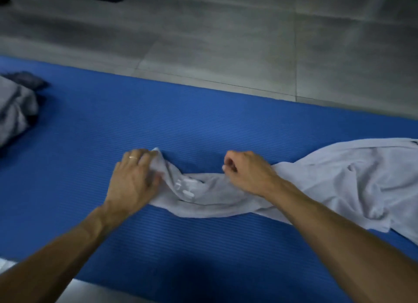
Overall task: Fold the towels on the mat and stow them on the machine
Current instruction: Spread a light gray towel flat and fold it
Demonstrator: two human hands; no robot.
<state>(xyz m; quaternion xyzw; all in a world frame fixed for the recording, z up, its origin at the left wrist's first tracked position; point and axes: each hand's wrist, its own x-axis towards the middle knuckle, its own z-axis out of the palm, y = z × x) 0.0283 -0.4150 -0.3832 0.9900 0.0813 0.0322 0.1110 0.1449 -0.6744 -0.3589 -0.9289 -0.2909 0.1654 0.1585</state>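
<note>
Head view: grey towel [339, 178] lying crumpled across blue mat [203, 126], bunched and twisted at its left end, wider toward the right edge. Left hand [133, 178] laid on the left end, fingers nearly straight, pressing the cloth near a corner. Right hand [246, 171] resting on the twisted middle, fingers curled; whether pinching cloth, cannot tell. Second heap of cloth [15, 108] at far left of mat. Machine not in view.

Probably still the spreading step, no fold made yet. Next: find both corners, pull the twist flat.
</note>
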